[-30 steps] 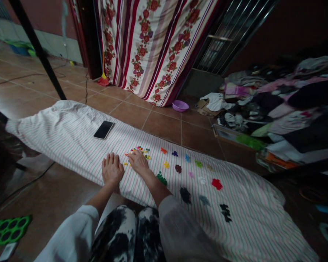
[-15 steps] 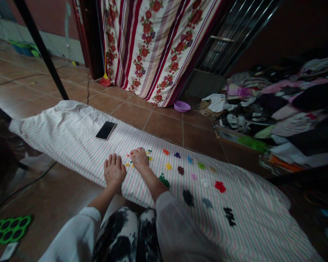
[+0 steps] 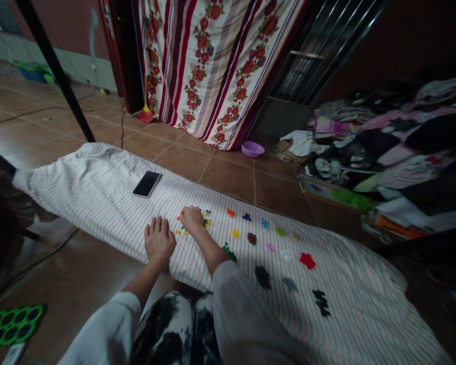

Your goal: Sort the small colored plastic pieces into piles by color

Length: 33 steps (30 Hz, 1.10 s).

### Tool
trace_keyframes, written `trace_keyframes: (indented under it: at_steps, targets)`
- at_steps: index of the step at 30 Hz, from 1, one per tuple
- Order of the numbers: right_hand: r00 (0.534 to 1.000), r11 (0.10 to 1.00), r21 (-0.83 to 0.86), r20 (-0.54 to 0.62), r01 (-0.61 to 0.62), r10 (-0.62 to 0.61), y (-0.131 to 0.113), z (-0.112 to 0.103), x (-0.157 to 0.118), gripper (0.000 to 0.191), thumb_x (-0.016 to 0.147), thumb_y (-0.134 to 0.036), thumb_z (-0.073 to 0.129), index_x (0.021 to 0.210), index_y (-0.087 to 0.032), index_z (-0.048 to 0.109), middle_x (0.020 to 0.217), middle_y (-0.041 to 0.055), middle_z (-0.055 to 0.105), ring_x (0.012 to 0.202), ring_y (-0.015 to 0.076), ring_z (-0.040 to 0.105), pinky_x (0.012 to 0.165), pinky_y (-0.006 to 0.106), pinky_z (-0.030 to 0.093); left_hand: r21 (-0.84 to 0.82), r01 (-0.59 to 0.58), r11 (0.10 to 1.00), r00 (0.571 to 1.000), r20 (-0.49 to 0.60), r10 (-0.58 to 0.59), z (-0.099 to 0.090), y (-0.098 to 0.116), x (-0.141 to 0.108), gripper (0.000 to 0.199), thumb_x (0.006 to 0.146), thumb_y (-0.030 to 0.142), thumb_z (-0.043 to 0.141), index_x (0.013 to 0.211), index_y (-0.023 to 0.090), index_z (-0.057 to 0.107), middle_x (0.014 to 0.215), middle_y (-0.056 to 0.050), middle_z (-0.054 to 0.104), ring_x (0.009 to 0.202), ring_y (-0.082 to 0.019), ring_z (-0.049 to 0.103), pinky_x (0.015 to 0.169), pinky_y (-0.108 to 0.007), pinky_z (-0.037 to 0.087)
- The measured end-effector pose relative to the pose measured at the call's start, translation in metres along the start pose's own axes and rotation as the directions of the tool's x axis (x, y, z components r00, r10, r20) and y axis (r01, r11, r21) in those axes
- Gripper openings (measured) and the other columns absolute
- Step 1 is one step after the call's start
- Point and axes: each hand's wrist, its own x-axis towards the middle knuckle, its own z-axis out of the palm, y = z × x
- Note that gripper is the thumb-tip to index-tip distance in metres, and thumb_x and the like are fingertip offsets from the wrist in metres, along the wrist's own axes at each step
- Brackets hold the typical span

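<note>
On a long surface covered by a striped cloth (image 3: 117, 218), my left hand (image 3: 159, 240) lies flat, fingers spread, holding nothing. Just right of it, my right hand (image 3: 192, 219) is bent down over a cluster of small multicoloured pieces (image 3: 208, 222); its fingers are closed, and anything between the tips is too small to make out. A few yellow pieces (image 3: 178, 231) lie between the two hands. Further right are separate small piles by colour, among them orange (image 3: 230, 213), yellow (image 3: 234, 232), dark green (image 3: 229, 251), brown (image 3: 252, 238), red (image 3: 307, 261) and black (image 3: 321, 303).
A phone (image 3: 147, 184) lies on the cloth, beyond my left hand. On the tiled floor are a purple basin (image 3: 253, 148), heaped clothes (image 3: 406, 147) at the right, and a green tray with round openings (image 3: 14, 325) at the lower left. A black post (image 3: 57, 71) rises at the left.
My right hand has shifted very slightly left over the multicoloured pieces, its fingers more curled under. My left hand stays flat in place. The view has moved a little.
</note>
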Motion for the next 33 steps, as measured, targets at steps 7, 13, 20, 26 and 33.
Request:
trace_keyframes:
  at_steps: [7, 13, 20, 26, 33]
  targets:
    - [0.996, 0.990, 0.133, -0.082, 0.050, -0.040, 0.003, -0.002, -0.017, 0.015, 0.088, -0.026, 0.050, 0.093, -0.020, 0.064, 0.094, 0.0051, 0.067, 0.089, 0.0152, 0.058, 0.078, 0.025, 0.039, 0.029, -0.007, 1.000, 1.000, -0.012, 0.007, 0.000, 0.000, -0.001, 0.043, 0.084, 0.024, 0.037, 0.120, 0.013, 0.057, 0.134, -0.014, 0.053, 0.130, -0.029, 0.040, 0.109, -0.047, 0.026]
    - [0.992, 0.966, 0.237, -0.094, 0.106, -0.086, 0.004, -0.007, -0.030, 0.018, 0.085, -0.015, 0.048, 0.096, -0.018, 0.062, 0.096, 0.0038, 0.067, 0.091, 0.0141, 0.058, 0.081, 0.023, 0.039, 0.028, -0.005, 1.000, 1.000, -0.005, 0.005, -0.003, 0.001, -0.001, 0.043, 0.084, 0.025, 0.036, 0.120, 0.013, 0.056, 0.133, -0.014, 0.053, 0.130, -0.028, 0.040, 0.109, -0.046, 0.026]
    - [0.985, 0.958, 0.261, -0.156, 0.117, -0.078, 0.024, -0.011, -0.049, 0.021, 0.085, -0.015, 0.047, 0.100, -0.020, 0.060, 0.102, 0.0023, 0.066, 0.097, 0.0138, 0.057, 0.087, 0.024, 0.040, -0.014, 0.007, 1.000, 1.000, 0.005, -0.007, -0.007, 0.002, -0.004, 0.045, 0.083, 0.027, 0.038, 0.123, 0.016, 0.054, 0.134, -0.013, 0.052, 0.133, -0.027, 0.036, 0.110, -0.046, 0.023]
    - [0.973, 0.942, 0.334, -0.227, 0.036, 0.044, 0.074, -0.028, -0.079, 0.019, 0.087, -0.019, 0.047, 0.098, -0.021, 0.062, 0.096, 0.0016, 0.068, 0.090, 0.0132, 0.060, 0.083, 0.023, 0.043, -0.014, 0.004, 1.000, 1.000, 0.020, -0.003, -0.009, 0.002, -0.004, 0.046, 0.083, 0.028, 0.036, 0.123, 0.014, 0.053, 0.135, -0.015, 0.051, 0.133, -0.027, 0.034, 0.110, -0.046, 0.022]
    - [0.886, 0.898, 0.421, -0.359, -0.127, 0.294, 0.166, -0.039, -0.127, 0.024, 0.083, -0.021, 0.046, 0.094, -0.020, 0.067, 0.092, 0.0033, 0.067, 0.080, 0.0140, 0.060, 0.079, 0.025, 0.046, -0.005, 0.011, 1.000, 1.000, 0.023, -0.011, -0.009, 0.001, -0.004, 0.045, 0.083, 0.029, 0.035, 0.121, 0.015, 0.054, 0.134, -0.013, 0.051, 0.132, -0.026, 0.035, 0.109, -0.045, 0.023]
